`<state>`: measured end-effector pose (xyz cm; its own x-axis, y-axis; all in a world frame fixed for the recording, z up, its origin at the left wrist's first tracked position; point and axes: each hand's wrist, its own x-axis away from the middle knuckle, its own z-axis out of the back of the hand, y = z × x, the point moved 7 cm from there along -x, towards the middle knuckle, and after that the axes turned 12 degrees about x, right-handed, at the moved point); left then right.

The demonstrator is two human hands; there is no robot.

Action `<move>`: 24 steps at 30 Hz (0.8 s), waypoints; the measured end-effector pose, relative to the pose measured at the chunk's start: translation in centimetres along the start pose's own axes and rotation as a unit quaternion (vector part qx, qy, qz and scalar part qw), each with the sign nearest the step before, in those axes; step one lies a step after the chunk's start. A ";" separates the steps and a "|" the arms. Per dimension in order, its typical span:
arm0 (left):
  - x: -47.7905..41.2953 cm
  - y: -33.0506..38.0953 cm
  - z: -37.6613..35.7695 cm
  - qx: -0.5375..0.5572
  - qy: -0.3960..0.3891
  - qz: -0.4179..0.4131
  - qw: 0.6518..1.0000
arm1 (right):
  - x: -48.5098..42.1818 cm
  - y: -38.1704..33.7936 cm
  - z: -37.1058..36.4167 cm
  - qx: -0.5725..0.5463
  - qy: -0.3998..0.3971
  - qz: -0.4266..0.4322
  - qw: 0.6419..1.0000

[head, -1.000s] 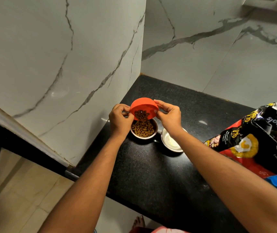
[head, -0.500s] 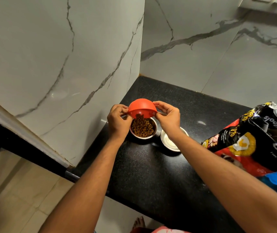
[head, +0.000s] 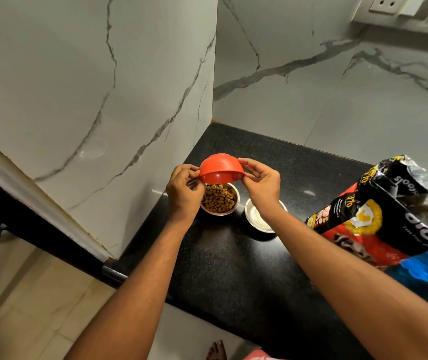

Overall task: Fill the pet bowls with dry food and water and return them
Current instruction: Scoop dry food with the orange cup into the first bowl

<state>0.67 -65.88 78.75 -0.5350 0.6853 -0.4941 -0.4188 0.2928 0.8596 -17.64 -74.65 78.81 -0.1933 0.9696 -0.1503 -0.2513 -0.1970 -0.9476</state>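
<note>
An orange plastic bowl (head: pixel 221 169) is held upside down between my left hand (head: pixel 183 191) and my right hand (head: pixel 261 183), each pinching its rim. Directly under it on the black counter (head: pixel 233 261) stands a steel pet bowl (head: pixel 220 199) filled with brown kibble. To its right sits a second steel bowl (head: pixel 259 221), pale inside, partly hidden behind my right wrist. What it contains I cannot tell.
An open black and red pet food bag (head: pixel 379 219) lies on the counter at the right. Marble walls close the counter on the left and behind. The counter's front edge drops to a tiled floor, where a bare foot (head: pixel 216 350) shows.
The orange bowl has tipped from pouring to fully inverted. The last kibble has fallen into the steel bowl, and the orange bowl looks empty.
</note>
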 end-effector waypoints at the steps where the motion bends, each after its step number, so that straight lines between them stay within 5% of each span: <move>1: 0.1 0.2 -0.1 0.000 -0.004 -0.004 1.000 | 0.1 -0.1 0.2 0.002 -0.001 0.004 1.000; 14: 0.4 6.2 -1.7 0.046 -0.011 -0.054 0.997 | 2.3 -3.5 6.7 0.077 0.070 0.051 0.993; 24: -0.8 14.0 -5.9 0.156 0.031 -0.037 0.987 | 4.8 -13.1 15.0 0.290 0.161 0.123 0.935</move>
<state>-9.13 -66.24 90.44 -0.5599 0.6152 -0.5550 -0.2168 0.5378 0.8148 -29.54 -69.59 94.78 -0.0400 0.8596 -0.5094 -0.7277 -0.3745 -0.5746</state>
